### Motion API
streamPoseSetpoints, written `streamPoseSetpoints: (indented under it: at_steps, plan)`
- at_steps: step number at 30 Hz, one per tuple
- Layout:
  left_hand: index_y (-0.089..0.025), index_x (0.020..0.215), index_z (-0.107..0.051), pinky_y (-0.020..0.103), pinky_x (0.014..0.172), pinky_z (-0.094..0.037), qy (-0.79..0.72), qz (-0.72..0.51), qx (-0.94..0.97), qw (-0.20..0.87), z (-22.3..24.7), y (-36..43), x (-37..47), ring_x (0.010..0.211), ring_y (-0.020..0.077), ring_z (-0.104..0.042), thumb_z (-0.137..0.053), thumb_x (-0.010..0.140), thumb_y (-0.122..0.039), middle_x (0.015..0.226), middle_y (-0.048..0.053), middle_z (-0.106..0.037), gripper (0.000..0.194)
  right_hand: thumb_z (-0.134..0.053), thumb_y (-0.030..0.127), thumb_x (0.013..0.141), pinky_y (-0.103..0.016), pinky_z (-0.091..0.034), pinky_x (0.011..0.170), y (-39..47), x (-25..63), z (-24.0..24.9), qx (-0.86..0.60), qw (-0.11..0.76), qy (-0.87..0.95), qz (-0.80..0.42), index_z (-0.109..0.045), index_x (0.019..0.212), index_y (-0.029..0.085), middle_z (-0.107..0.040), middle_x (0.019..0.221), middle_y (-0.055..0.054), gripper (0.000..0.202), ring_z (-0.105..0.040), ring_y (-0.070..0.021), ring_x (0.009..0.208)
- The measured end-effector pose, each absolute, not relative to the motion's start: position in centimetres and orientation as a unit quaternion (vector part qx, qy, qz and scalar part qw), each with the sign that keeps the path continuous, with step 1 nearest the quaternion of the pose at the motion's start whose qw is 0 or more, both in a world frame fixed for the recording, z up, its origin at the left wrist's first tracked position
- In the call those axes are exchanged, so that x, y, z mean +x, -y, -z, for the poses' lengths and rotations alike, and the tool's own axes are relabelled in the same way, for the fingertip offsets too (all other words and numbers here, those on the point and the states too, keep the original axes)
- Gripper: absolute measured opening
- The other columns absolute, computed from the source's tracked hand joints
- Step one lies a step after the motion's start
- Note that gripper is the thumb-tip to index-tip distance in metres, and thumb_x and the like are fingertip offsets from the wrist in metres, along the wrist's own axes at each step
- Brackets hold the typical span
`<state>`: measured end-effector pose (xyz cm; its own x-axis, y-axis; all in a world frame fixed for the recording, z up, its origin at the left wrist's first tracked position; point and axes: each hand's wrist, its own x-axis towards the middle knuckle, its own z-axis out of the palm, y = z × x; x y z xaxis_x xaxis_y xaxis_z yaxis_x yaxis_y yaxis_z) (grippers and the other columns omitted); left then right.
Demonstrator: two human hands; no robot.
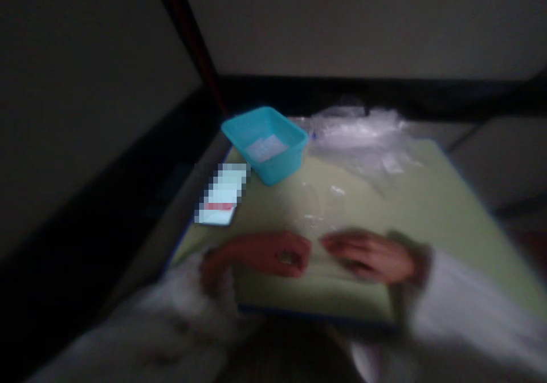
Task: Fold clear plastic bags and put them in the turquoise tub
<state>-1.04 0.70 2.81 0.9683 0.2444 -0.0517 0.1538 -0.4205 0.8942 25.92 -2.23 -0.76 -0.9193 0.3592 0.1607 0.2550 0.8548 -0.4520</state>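
Observation:
My left hand (273,253) is over the near part of the yellow-green table, its thumb and fingers curled together in a pinch. Facing it across a small gap, my right hand (370,255) has its fingers bent and pressed together. A clear plastic bag (314,209) spreads flat just beyond both hands, marked by a few bright glints. Its near edge seems to run between my fingertips, faint and blurred. Motion blur and dim light hide the exact grip.
A turquoise plastic basket (282,169) with pale packets inside stands at the back left. Beside it lies a lit phone (222,198), partly pixelated. Crumpled clear plastic bags (359,132) are heaped at the back of the table (448,218). Walls rise behind.

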Motion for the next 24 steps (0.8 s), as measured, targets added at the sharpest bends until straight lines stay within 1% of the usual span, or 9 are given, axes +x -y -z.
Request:
streamPoseSetpoints:
  at_steps: [5,10,14,17,21,24]
  plan:
    - [-0.016,0.077,-0.058,0.027,0.077,-0.043,-0.11,-0.045,0.833,0.541,-3.0,-0.8,-1.0,0.076,0.0161,-0.053,-0.051,0.088,-0.03,0.078,0.003,-0.057,0.019,-0.039,0.028,0.096,-0.036,-0.041,0.103,2.3,25.7,0.4,-0.16,0.125,0.96,-0.191,-0.05,0.124,0.005,-0.054,0.13,-0.021,0.038,-0.046,-0.0202,0.126]
    - [-0.016,0.075,-0.058,0.027,0.074,-0.042,-0.125,-0.062,0.807,0.574,-3.0,-0.8,-1.0,0.074,0.0153,-0.054,-0.053,0.087,-0.035,0.076,0.003,-0.057,0.022,-0.035,0.025,0.095,-0.04,-0.044,0.1,2.3,25.8,0.6,-0.152,0.153,0.954,-0.208,-0.048,0.128,0.007,-0.056,0.128,-0.019,0.04,-0.049,-0.0224,0.123]
    - [-0.016,0.077,-0.058,0.027,0.076,-0.043,-0.152,-0.084,0.776,0.606,-2.7,-1.0,-1.1,0.077,0.0153,-0.055,-0.056,0.085,-0.037,0.078,0.003,-0.058,0.023,-0.037,0.025,0.094,-0.038,-0.045,0.098,2.4,25.9,0.2,-0.191,0.154,0.932,-0.265,-0.049,0.129,0.011,-0.058,0.126,-0.017,0.04,-0.054,-0.0252,0.117]
    - [-0.015,0.077,-0.059,0.027,0.077,-0.043,-0.183,-0.116,0.747,0.628,-2.3,-1.4,-1.2,0.08,0.0151,-0.056,-0.061,0.082,-0.039,0.08,0.002,-0.06,0.024,-0.037,0.025,0.095,-0.036,-0.045,0.096,2.5,26.0,-0.4,-0.23,0.162,0.914,-0.293,-0.055,0.125,0.017,-0.063,0.12,-0.013,0.036,-0.058,-0.0242,0.111]
    - [-0.014,0.079,-0.061,0.025,0.071,-0.046,-0.246,-0.166,0.677,0.673,-1.5,-2.1,-1.2,0.077,0.0143,-0.058,-0.069,0.076,-0.042,0.081,0.003,-0.063,0.029,-0.035,0.032,0.097,-0.037,-0.044,0.097,2.4,25.9,-0.8,-0.283,0.192,0.872,-0.35,-0.058,0.12,0.021,-0.064,0.116,-0.008,0.034,-0.057,-0.021,0.111]
    - [-0.012,0.085,-0.064,0.025,0.067,-0.049,-0.29,-0.201,0.631,0.691,-0.2,-2.9,-1.1,0.075,0.015,-0.061,-0.068,0.077,-0.042,0.087,0.007,-0.066,0.031,-0.037,0.039,0.097,-0.035,-0.048,0.089,2.0,25.7,-0.6,-0.33,0.215,0.805,-0.444,-0.063,0.109,0.019,-0.068,0.106,-0.007,0.035,-0.062,-0.0196,0.099]
